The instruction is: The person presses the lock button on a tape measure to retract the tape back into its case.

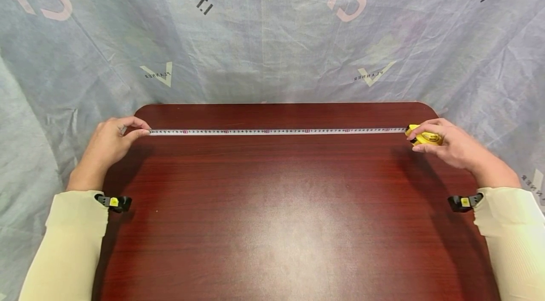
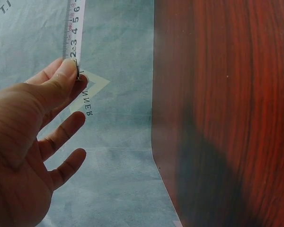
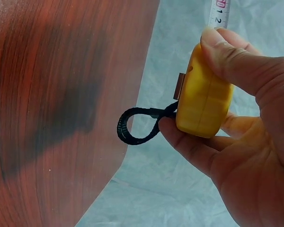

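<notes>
A tape measure [image 3: 203, 97] with a yellow case is gripped by my right hand [image 1: 455, 145] at the right. Its white blade [image 1: 247, 132] stretches straight across to the left, above the far part of the table. The blade's free end is pinched between thumb and forefinger of my left hand [image 1: 112, 142]; in the left wrist view the other fingers [image 2: 66, 170] are spread apart. A black wrist strap [image 3: 128, 127] loops from the case in the right wrist view. Part of the case is hidden behind my fingers.
Below the blade lies a dark red wooden table [image 1: 272, 206] with rounded far corners. Grey printed fabric [image 1: 264, 31] hangs behind it and along both sides. A small black camera [image 1: 115, 202] is strapped at the left wrist, another camera [image 1: 464, 203] at the right.
</notes>
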### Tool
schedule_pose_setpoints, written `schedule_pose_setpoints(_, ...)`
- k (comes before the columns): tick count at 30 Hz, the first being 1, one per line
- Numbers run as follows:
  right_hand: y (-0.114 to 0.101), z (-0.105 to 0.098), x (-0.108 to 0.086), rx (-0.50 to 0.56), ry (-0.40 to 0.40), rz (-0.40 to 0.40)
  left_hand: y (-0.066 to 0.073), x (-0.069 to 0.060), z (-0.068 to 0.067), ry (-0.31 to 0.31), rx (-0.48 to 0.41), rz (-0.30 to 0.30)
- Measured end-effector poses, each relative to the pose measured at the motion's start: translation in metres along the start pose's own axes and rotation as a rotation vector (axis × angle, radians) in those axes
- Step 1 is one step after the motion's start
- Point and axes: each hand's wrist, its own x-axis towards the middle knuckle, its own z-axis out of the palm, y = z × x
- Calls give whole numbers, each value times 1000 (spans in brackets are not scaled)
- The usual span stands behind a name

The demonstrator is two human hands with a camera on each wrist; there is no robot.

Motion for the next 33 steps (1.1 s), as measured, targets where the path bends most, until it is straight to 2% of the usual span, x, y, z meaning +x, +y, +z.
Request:
schedule_pose_setpoints(12,-3,7,0,48,66,-44,1,1,0,-14,5,-9)
schedule_pose_setpoints(21,-3,7,0,53,63,-5,1,1,0,-20,-9,-8)
schedule_pose_setpoints(30,-3,6,0,61,51,-34,2,0,0,-26,-8,-10)
schedule_pose_setpoints(33,-4,4,0,54,36,-3,2,1,0,-26,-6,-10)
